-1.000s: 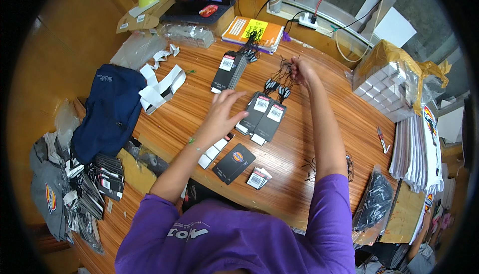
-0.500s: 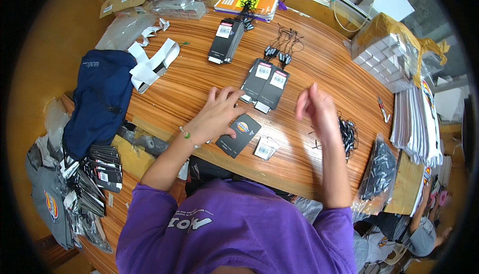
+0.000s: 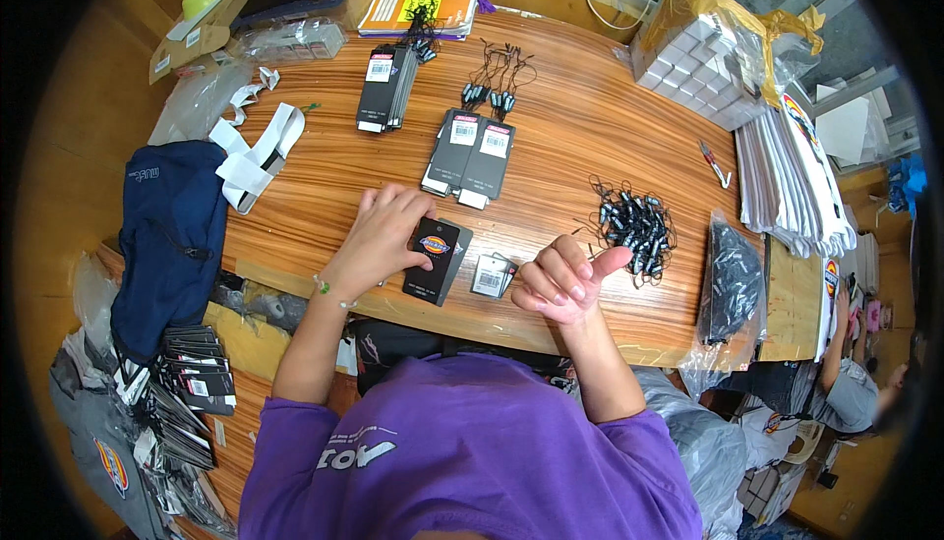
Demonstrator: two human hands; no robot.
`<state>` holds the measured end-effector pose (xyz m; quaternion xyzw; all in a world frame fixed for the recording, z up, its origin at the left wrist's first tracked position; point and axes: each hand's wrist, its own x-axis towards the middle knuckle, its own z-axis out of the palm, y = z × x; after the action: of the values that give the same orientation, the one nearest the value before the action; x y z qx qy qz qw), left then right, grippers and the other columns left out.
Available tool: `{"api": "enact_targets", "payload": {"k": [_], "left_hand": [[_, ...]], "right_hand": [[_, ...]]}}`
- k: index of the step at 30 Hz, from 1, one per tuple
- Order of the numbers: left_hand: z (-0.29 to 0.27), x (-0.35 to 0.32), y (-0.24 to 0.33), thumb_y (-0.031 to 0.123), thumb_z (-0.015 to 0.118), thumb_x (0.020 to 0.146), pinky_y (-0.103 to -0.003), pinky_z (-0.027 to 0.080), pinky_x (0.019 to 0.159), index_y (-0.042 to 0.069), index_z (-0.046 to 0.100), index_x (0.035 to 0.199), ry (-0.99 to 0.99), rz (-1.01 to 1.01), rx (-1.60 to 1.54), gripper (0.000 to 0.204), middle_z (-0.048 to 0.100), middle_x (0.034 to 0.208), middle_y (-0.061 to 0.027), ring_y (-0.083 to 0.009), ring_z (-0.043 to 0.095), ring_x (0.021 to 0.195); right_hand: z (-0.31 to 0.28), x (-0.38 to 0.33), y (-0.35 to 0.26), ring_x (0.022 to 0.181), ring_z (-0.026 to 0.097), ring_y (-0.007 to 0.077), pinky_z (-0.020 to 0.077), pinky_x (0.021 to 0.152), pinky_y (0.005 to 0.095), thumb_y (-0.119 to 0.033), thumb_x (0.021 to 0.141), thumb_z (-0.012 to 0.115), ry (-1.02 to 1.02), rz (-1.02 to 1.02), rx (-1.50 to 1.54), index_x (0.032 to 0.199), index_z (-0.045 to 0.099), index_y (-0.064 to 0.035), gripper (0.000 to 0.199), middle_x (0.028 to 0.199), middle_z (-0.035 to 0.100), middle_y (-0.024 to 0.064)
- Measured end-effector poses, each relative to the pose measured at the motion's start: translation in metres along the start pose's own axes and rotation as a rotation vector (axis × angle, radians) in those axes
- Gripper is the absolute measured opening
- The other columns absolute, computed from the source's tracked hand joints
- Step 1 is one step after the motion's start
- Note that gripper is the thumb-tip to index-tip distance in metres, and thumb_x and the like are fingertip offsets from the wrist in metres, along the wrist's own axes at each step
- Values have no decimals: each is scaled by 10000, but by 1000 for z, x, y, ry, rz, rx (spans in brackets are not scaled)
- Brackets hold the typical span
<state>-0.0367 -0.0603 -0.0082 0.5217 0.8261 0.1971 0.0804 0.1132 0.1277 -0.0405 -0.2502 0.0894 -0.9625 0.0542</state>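
Observation:
My left hand (image 3: 379, 243) pinches a black hang tag (image 3: 425, 284) with an oval logo by its edge, the thumb on its face. That tag is tilted over a stack of similar black tags (image 3: 458, 263). My right hand (image 3: 565, 284) has its fingers half curled and its thumb stretched away; no held thing shows. Beside its fingertips lie small white barcode tags (image 3: 490, 275). Farther back are two side-by-side stacks of finished black tags (image 3: 467, 161) with stickers and strings. Another strung stack (image 3: 383, 92) lies behind them.
A heap of black strings (image 3: 636, 230) lies right of my right hand. Beyond are a clear bag of black strings (image 3: 733, 279), a small red-and-white tool (image 3: 716, 163), a pile of white bags (image 3: 787, 181) and wrapped white boxes (image 3: 700, 58). A navy bag (image 3: 167, 235) sits at left.
My right hand has come down and inward, from above the table to beside the white tags. My left hand has raised one black tag from the stack. The view has shifted.

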Motion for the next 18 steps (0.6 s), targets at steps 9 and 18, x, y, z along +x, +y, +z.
{"api": "enact_targets", "payload": {"k": [9, 18], "left_hand": [[17, -10, -4, -40, 597, 802, -195, 457, 634, 25, 478, 982, -56, -344, -1085, 225, 628, 816, -52, -70, 591, 757], [28, -9, 3, -47, 601, 793, -173, 473, 664, -12, 520, 1079, 19, -364, -1108, 299, 633, 876, -81, -87, 614, 800]], "right_hand": [[7, -7, -9, 727, 532, 243, 436, 663, 342, -178, 769, 670, 637, 309, -1971, 871, 595, -31, 193, 731, 543, 62], [-11, -15, 8, 724, 514, 243, 427, 627, 342, -130, 641, 745, 676, 313, -2121, 841, 601, -47, 260, 747, 520, 92]]}}
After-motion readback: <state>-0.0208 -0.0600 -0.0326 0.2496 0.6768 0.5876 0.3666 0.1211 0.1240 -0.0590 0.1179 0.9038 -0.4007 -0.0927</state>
